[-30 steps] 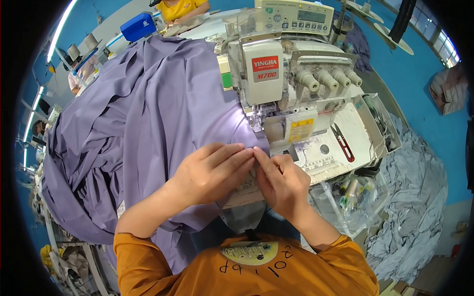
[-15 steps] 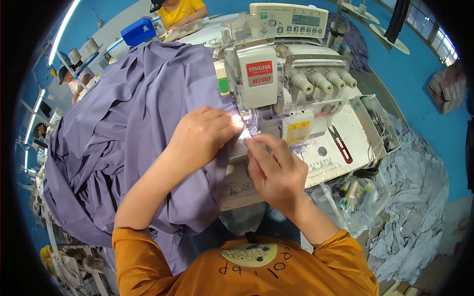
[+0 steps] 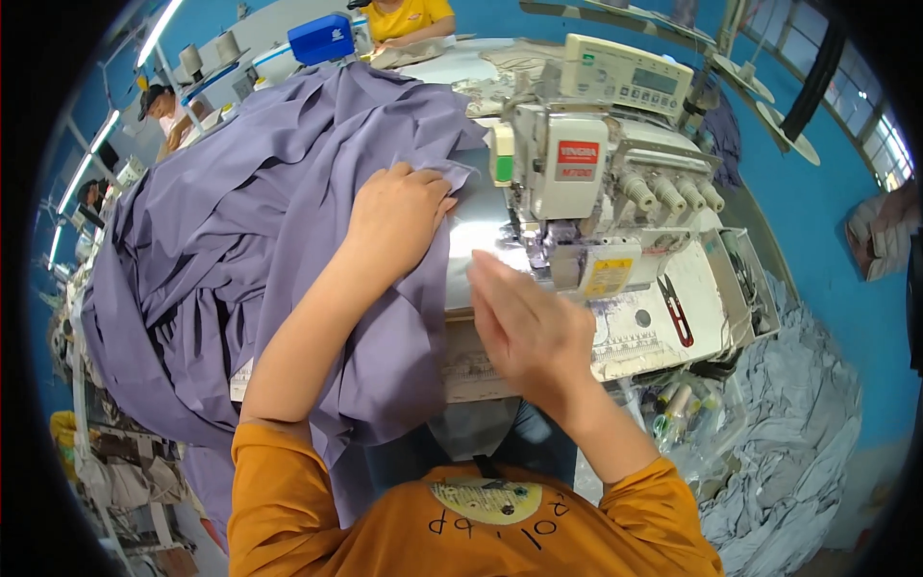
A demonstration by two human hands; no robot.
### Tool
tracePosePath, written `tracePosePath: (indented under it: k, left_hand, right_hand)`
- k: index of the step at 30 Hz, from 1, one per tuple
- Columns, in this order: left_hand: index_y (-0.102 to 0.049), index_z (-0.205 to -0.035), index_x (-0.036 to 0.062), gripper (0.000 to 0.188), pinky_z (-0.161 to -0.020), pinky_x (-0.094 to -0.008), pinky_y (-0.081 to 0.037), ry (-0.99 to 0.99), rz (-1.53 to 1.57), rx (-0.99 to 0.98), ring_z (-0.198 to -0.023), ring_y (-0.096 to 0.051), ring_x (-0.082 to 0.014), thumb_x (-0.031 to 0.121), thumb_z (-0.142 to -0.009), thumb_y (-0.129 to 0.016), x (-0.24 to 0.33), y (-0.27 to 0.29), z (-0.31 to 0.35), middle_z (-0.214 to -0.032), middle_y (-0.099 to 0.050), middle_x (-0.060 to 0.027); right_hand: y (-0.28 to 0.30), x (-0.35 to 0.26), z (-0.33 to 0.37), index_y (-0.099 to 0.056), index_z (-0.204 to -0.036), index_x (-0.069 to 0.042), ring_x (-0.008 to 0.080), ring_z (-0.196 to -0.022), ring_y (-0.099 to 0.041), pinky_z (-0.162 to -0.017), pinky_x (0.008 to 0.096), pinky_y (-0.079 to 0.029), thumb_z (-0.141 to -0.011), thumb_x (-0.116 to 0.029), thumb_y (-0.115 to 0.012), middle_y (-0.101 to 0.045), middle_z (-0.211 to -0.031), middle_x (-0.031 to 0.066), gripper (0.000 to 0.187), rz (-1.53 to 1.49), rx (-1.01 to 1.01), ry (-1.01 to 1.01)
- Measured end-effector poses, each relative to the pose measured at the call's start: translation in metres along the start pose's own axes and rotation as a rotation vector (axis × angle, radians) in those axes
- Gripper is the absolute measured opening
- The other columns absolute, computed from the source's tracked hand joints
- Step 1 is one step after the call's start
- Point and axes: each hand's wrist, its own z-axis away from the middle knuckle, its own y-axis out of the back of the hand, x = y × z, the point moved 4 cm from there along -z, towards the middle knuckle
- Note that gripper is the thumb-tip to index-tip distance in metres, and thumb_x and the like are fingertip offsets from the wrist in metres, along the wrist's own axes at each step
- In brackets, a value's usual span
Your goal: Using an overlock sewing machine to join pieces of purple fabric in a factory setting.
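Observation:
A large pile of purple fabric (image 3: 240,202) lies over the table to the left of the white overlock sewing machine (image 3: 567,173). My left hand (image 3: 396,219) is closed on the fabric's right edge, and a small corner of cloth sticks out past its fingers. Bare metal of the machine bed (image 3: 476,212) shows between that edge and the needle area. My right hand (image 3: 534,322) hovers in front of the lit presser foot area, apart from the fabric. Its fingers are smeared by motion, and I cannot make out anything in them.
Red-handled thread snips (image 3: 677,313) and a dark round disc (image 3: 642,317) lie right of the machine, near a grey tray (image 3: 745,279). Grey-blue cloth (image 3: 788,413) is heaped at the right. Beyond the table, a person in yellow (image 3: 409,19) handles cloth near a blue box (image 3: 320,40).
My left hand has moved left and up from the presser foot, drawing the fabric edge off the machine bed. My right hand has come slightly back. The whole view has shifted a little.

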Motion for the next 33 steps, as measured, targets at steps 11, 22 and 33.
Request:
tracePosePath:
  k: [11, 22, 33]
  left_hand:
    - [-0.055, -0.126, 0.0014, 0.048, -0.100, -0.0446, -0.041, 0.631, 0.133, 0.237, -0.120, -0.052, -0.0372, 0.014, -0.082, -0.069, -0.075, 0.012, 0.148, -0.131, -0.054, -0.0180]
    - [-0.054, -0.115, 0.0100, 0.060, -0.098, -0.0469, -0.041, 0.145, 0.513, 0.411, -0.115, -0.056, -0.0365, 0.013, -0.065, -0.085, 0.059, 0.026, 0.227, -0.110, -0.064, -0.0104]
    - [-0.069, -0.088, 0.0037, 0.031, -0.089, -0.0422, -0.045, 0.787, 0.211, -0.092, -0.096, -0.060, -0.0336, 0.010, -0.057, -0.071, 0.009, -0.071, 0.517, -0.093, -0.065, -0.0131]
  right_hand:
    - [-0.043, -0.024, 0.082, -0.060, -0.114, 0.002, 0.0174, -0.058, -0.063, -0.056, 0.0279, -0.050, -0.084, -0.022, -0.073, -0.068, -0.083, 0.0142, 0.041, -0.591, -0.478, -0.641]
    - [-0.105, -0.068, 0.060, -0.058, -0.118, -0.001, 0.0160, -0.081, -0.064, -0.063, 0.0292, -0.053, -0.081, -0.030, -0.077, -0.065, -0.099, 0.0089, 0.051, -1.430, -0.696, -1.348]
    - [-0.046, -0.114, -0.008, -0.064, -0.107, 0.003, 0.0163, -0.078, -0.065, -0.071, 0.0269, -0.053, -0.087, -0.007, -0.060, -0.068, -0.089, 0.0079, 0.023, -1.699, -0.718, -0.658]
